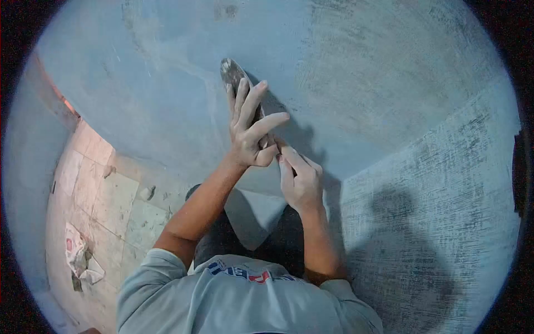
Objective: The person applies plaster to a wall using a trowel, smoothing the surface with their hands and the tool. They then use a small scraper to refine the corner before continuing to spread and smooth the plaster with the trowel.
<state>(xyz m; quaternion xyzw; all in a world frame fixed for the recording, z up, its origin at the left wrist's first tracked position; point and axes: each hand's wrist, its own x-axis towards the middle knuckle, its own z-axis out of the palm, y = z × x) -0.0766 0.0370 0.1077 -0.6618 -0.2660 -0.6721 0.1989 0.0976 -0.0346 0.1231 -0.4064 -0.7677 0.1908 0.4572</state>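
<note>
A plastering trowel (232, 72) with a grey, plaster-smeared blade lies flat against a blue-grey wall (167, 83). My left hand (251, 129) presses its spread fingers on the blade's back. My right hand (301, 181) is closed around the trowel's handle just below, the two hands touching. Both hands are dusted with plaster. Much of the blade is hidden under my left fingers.
A second wall face (434, 211) with rough brushed streaks meets the smooth one at a corner to the right. Below left is a tiled floor (100, 195) with plaster spatters and a crumpled bag (78, 253). My grey shirt (245, 300) fills the bottom.
</note>
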